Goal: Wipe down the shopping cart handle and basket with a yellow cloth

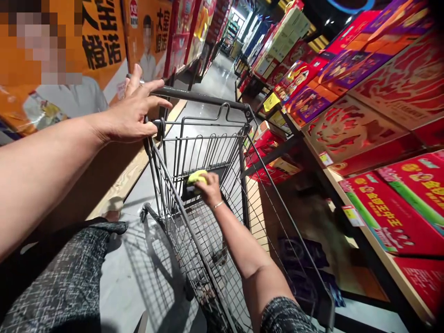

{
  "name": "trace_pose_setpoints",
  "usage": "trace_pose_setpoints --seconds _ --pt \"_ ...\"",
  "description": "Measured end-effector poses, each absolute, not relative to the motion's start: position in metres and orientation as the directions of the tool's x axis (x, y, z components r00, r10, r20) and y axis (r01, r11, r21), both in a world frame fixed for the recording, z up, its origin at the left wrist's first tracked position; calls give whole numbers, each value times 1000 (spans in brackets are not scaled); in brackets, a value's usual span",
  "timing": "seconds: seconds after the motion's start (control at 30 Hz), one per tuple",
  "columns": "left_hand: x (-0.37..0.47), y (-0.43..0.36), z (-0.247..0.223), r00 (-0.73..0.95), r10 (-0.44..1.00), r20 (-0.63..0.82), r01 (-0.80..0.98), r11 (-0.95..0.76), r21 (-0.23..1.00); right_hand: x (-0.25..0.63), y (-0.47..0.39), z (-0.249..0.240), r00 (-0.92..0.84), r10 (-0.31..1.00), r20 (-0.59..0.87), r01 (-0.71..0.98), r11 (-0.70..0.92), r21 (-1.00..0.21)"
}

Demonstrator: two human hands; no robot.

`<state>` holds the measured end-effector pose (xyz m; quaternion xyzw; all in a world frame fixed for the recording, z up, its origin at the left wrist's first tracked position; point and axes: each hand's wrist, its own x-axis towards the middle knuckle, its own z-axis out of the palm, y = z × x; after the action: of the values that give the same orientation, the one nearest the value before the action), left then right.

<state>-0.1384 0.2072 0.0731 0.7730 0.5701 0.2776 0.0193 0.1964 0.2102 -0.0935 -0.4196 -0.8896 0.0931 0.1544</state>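
A grey wire shopping cart (208, 138) stands in front of me, its basket seen from above. At the left end of its dark handlebar (201, 97), my left hand (135, 108) rests against the corner with fingers spread apart. My right hand (210, 187) reaches down inside the basket, its fingers closed round a yellow-green cloth (197, 176). The cloth is pressed on or held right over a dark panel (213, 180) on the basket's end wall. Part of that panel is hidden by the hand and cloth. A thin bracelet circles the right wrist.
Orange printed cartons (104, 37) line the left side. On the right, shelves hold red gift boxes (385, 208) and purple-orange boxes (333, 74). Price tags sit along the wooden shelf edge (391, 273). A grey-floored aisle (218, 74) runs on beyond the cart.
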Motion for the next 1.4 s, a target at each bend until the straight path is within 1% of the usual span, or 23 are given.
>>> trace_pose_setpoints --seconds 0.13,0.2,0.23,0.3,0.33,0.37,0.43,0.47,0.57,0.63,0.7,0.73,0.8,0.87,0.93,0.97,1.03,1.13,1.2,1.23,1.3,1.37,1.4 --pt "-141 224 78 209 911 355 882 -332 334 176 278 -30 -414 837 359 800 522 -295" --pt "-141 231 78 204 922 330 886 -317 337 170 293 -18 -368 829 420 813 507 -288" --pt "-140 233 77 184 930 319 888 -297 352 169 293 -21 -366 821 439 810 513 -284" --pt "-133 234 75 83 940 332 885 -223 409 175 279 -44 -379 813 442 800 528 -285" --pt "-128 232 73 11 932 363 876 -184 445 181 267 -62 -394 819 417 796 531 -291" --pt "-121 229 71 -65 911 407 863 -154 481 189 251 -81 -417 830 371 793 531 -298" --pt "-105 221 66 -202 847 491 827 -121 549 208 220 -119 -477 849 227 792 527 -308" --pt "-96 216 63 -248 826 507 806 -114 581 216 208 -134 -476 856 205 798 517 -310" --pt "-70 203 53 -304 833 462 745 -95 661 235 200 -149 -423 885 195 829 465 -310" --pt "-58 198 46 -316 860 401 710 -66 701 240 222 -131 -341 911 231 864 400 -306" --pt "-52 198 40 -347 877 334 672 -16 740 241 259 -94 -218 926 307 896 315 -313" --pt "-51 199 37 -356 883 307 661 6 751 241 280 -72 -130 920 371 906 262 -333" --pt "-52 202 35 -347 895 281 666 24 746 240 318 -30 -20 869 494 900 231 -369" --pt "-55 206 36 -308 911 273 685 14 728 238 343 -2 7 840 542 895 237 -379" --pt "-55 208 38 -280 923 266 685 -2 728 236 347 -2 -15 831 556 901 253 -354" --pt "-55 208 40 -276 926 260 681 -2 732 236 340 -14 -32 837 547 908 252 -333" --pt "-53 207 42 -279 931 237 675 15 737 238 312 -53 -68 873 483 931 229 -284" --pt "-51 207 44 -279 941 192 679 52 732 255 256 -117 -149 966 213 966 188 -179" --pt "-50 208 43 -279 943 178 675 61 735 274 232 -134 -203 972 119 966 219 -140" --pt "-49 208 43 -281 943 178 670 59 740 284 228 -130 -226 970 94 964 236 -122" --pt "-48 207 42 -290 933 214 666 37 745 303 237 -101 -251 963 100 961 260 -90" --pt "-47 202 44 -298 897 325 709 -20 705 317 263 -56 -255 951 177 964 265 -35" --pt "-46 199 45 -279 873 400 755 -58 653 322 278 -34 -262 925 274 964 261 38"
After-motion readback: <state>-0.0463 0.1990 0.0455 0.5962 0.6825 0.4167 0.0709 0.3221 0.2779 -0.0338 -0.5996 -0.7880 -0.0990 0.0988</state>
